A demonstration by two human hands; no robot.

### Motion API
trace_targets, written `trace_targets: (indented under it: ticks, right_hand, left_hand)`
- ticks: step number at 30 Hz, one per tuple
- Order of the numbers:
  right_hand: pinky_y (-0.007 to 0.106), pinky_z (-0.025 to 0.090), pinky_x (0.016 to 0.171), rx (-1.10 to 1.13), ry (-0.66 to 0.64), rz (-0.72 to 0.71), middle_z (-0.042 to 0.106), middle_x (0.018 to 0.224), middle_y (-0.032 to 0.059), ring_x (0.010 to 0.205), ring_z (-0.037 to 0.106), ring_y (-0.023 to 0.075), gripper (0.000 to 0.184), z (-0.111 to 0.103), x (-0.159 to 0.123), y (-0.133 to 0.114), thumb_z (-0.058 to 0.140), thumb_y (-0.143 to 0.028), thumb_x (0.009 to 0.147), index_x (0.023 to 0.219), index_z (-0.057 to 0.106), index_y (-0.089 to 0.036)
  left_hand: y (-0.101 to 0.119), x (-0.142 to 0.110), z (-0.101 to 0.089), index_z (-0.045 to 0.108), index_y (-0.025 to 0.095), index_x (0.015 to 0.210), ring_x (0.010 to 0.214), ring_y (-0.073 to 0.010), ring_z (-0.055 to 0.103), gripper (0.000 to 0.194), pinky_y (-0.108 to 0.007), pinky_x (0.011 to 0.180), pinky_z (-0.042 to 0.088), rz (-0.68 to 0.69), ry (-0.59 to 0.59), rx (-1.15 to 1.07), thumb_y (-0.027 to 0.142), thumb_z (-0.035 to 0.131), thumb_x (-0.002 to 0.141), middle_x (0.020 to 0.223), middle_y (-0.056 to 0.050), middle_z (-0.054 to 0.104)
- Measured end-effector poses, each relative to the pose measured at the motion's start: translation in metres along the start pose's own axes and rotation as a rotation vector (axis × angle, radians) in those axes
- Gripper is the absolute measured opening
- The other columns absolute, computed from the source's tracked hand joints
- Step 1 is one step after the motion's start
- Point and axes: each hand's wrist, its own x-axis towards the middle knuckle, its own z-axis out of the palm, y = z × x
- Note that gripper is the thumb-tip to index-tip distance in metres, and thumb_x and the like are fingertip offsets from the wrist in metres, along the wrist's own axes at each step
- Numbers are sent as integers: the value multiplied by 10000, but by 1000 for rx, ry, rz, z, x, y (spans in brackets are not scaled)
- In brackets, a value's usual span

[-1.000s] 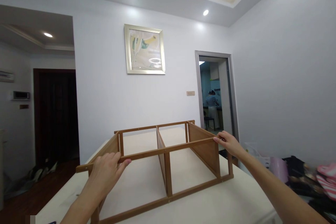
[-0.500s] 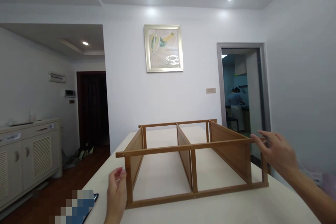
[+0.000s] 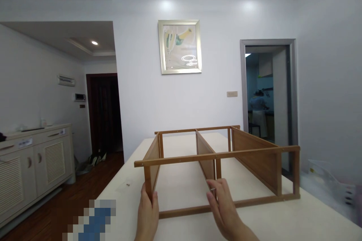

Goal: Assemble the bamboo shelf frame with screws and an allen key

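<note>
A brown wooden shelf rack [image 3: 181, 158] lies on its side on the cream table, its three panels standing upright. My left hand [image 3: 147, 211] is closed round the near left post, thumb on the inner side. My right hand [image 3: 223, 205] is in front of the middle post, with thumb and forefinger pinched on a small screw [image 3: 213, 189]. That hand covers the lower part of the middle post. Left of the rack, another small screw [image 3: 128, 185] lies on the table.
The cream table [image 3: 118, 199] carries the rack; a blurred-out patch [image 3: 96, 218] covers its left front edge. A white cabinet [image 3: 42, 154] stands at left. White plastic baskets [image 3: 328, 177] are at right. Through the doorway, a person [image 3: 258, 109] stands in the kitchen.
My right hand has moved left from the rack's right end to the middle post. My left hand has closed on the left post. The view has shifted slightly.
</note>
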Motion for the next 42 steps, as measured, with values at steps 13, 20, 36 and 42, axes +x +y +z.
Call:
trace_targets:
  ticks: [13,20,36,42]
  right_hand:
    - [339,554,760,43,43,-126,552,990,95,902,582,200,356,55,-18,-19,418,-87,968,1265,572,-210]
    - [350,519,716,-54,63,-129,524,916,63,834,542,194,336,56,-16,-17,484,-136,955,1246,625,-228]
    - [305,564,673,36,49,-129,595,894,69,766,604,173,363,58,-20,-19,405,-101,985,1316,523,-194]
    - [325,577,708,43,146,-105,629,894,63,790,630,181,271,61,-20,-18,470,-112,977,1222,542,-201]
  left_hand:
    - [31,-26,-9,426,166,1172,942,-292,666,357,-436,778,542,205,-66,266,439,393,945,1107,-159,625]
    - [46,-29,-16,411,170,1118,922,-272,657,277,-400,785,525,233,-97,275,339,455,903,1010,-125,629]
    - [52,-59,-21,404,234,946,838,-257,651,101,-369,713,508,237,-113,250,295,454,884,889,-74,599]
    - [44,-56,-18,404,234,956,855,-268,665,122,-371,717,514,225,-101,270,320,457,888,884,-74,606]
